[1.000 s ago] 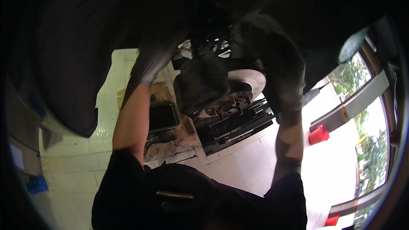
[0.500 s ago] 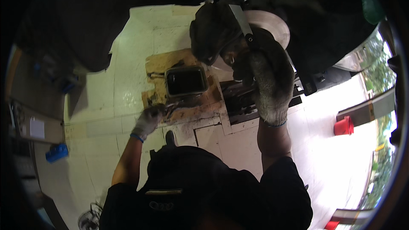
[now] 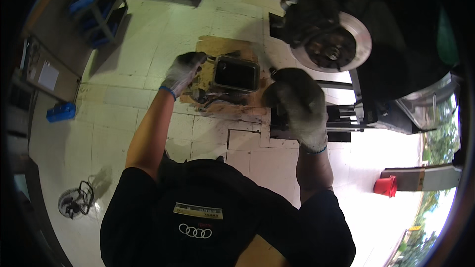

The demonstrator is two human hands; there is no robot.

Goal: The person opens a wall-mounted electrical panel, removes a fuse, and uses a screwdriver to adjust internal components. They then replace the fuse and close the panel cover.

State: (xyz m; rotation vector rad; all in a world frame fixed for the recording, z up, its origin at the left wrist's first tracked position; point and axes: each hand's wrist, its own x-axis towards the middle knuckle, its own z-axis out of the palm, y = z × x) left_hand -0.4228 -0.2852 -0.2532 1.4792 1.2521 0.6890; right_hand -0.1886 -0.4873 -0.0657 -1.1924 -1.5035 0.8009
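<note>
My left hand [image 3: 182, 74], in a grey-white glove with dark-stained fingers, is bent closed over the left part of a stained cardboard sheet [image 3: 217, 44], beside a tray of dark liquid [image 3: 236, 74]. Whether something is pinched in its fingers cannot be made out. My right hand [image 3: 299, 106], in a blackened glove, is closed right of the tray. From it juts the dark handle end of a scraper [image 3: 273, 71]; its blade is blurred. A brake disc [image 3: 363, 39] with a dark hub is beyond my right hand, apart from it.
Dark parts [image 3: 225, 103] lie on the cardboard in front of the tray. Metal bars [image 3: 341, 123] and a dark stand are right of my right hand. Dark bodywork overhangs the top right. A fan [image 3: 74, 202], a blue box [image 3: 61, 112] and a red bucket [image 3: 385, 186] stand farther off.
My right hand has come away from the brake disc, down toward the tray, with the scraper. The left hand has moved forward along the cardboard to the tray's left side. The view has shifted.
</note>
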